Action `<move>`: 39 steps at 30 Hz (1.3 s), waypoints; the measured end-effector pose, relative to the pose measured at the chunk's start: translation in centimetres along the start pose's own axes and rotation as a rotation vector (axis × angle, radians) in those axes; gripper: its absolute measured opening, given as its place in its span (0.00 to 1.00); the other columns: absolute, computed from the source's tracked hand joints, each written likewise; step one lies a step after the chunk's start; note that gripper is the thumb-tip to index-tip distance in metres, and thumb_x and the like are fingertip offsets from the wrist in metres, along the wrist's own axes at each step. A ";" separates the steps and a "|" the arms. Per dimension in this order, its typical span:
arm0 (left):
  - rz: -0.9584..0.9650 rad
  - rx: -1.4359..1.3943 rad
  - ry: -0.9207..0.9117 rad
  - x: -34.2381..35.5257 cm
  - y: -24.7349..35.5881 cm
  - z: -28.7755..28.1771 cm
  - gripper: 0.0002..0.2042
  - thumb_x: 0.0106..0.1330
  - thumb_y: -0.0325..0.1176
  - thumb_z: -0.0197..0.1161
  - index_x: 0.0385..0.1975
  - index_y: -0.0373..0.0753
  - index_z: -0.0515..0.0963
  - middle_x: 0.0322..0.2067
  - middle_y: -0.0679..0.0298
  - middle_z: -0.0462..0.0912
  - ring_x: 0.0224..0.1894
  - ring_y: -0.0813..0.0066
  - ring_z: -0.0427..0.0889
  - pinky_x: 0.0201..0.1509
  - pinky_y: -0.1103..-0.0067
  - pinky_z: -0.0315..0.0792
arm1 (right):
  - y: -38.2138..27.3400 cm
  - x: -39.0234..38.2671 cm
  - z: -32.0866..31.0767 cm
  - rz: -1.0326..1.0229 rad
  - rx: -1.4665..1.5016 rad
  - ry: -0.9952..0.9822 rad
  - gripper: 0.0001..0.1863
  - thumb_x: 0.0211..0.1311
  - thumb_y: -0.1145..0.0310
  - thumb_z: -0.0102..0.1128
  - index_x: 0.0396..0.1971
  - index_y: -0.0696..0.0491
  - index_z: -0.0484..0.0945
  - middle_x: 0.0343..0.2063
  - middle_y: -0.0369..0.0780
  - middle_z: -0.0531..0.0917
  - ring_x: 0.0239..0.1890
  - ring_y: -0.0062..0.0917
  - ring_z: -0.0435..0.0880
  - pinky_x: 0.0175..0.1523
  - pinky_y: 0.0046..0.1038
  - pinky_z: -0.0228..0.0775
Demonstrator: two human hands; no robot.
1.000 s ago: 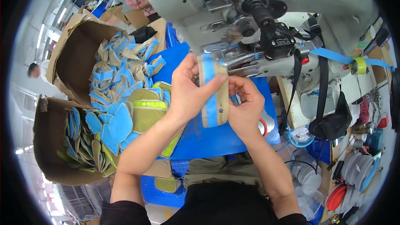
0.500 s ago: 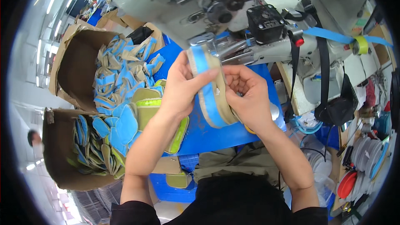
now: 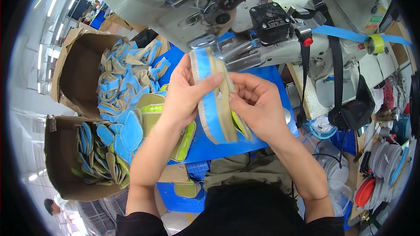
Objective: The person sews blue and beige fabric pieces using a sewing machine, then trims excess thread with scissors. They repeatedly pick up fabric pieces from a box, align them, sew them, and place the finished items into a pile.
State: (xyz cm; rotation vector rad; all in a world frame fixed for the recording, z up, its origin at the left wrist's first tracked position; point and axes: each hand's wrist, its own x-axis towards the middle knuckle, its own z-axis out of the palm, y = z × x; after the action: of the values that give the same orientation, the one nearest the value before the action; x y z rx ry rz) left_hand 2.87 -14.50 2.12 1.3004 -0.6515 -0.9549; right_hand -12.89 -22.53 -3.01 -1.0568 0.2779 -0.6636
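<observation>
The left hand (image 3: 178, 96) holds on to a blue and tan cloth strip (image 3: 211, 116), with its thumb on the front and its other fingers mostly hidden behind. The right hand (image 3: 259, 107) pinches the tan edge between its thumb and first finger, and its other fingers are curled in. The strip is up in front of the body, over the blue table (image 3: 204, 152). Half a second ago I could not see any green under the strip, but now a bright green edge (image 3: 239, 124) peeks out just below the right hand. The strip has turned and its low end has opened a bit, so I think the hands are turning it to get at the inside, and that part of the work is not done yet. Farther out, blue pads (image 3: 132, 131) lie to the left, and more strips (image 3: 120, 78) spill from a brown box (image 3: 81, 67). The big sewing machine (image 3: 131, 0) stands in front. On its right side is a green and white sticker (image 3: 376, 21), with print too small to read.
</observation>
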 end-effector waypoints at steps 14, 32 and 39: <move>-0.009 -0.007 0.023 -0.6 0.1 0.9 0.26 0.61 0.21 0.73 0.58 0.36 0.70 0.43 0.63 0.84 0.43 0.75 0.86 0.49 0.76 0.82 | 0.2 -0.4 -0.3 0.080 0.188 -0.077 0.30 0.69 0.82 0.59 0.70 0.63 0.68 0.51 0.41 0.84 0.49 0.18 0.85 0.55 0.22 0.77; -0.022 -0.002 0.106 -1.2 0.3 0.3 0.21 0.65 0.28 0.74 0.55 0.34 0.74 0.46 0.60 0.85 0.46 0.75 0.85 0.49 0.76 0.80 | -1.0 -1.4 -0.4 0.117 0.080 -0.029 0.24 0.67 0.80 0.64 0.63 0.63 0.75 0.41 0.35 0.87 0.40 0.14 0.85 0.46 0.18 0.77; -0.069 -0.021 0.057 -5.3 -0.6 -0.4 0.12 0.74 0.38 0.68 0.50 0.38 0.82 0.43 0.65 0.88 0.44 0.82 0.86 0.51 0.79 0.79 | -0.3 -2.5 -0.7 0.105 0.070 -0.018 0.21 0.65 0.72 0.72 0.55 0.63 0.80 0.30 0.31 0.83 0.31 0.12 0.79 0.34 0.18 0.71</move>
State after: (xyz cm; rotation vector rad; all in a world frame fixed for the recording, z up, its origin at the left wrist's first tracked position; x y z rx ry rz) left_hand 0.51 -9.73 2.09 1.3333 -0.5542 -0.9745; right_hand -15.25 -21.55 -3.33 -0.9740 0.2910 -0.5653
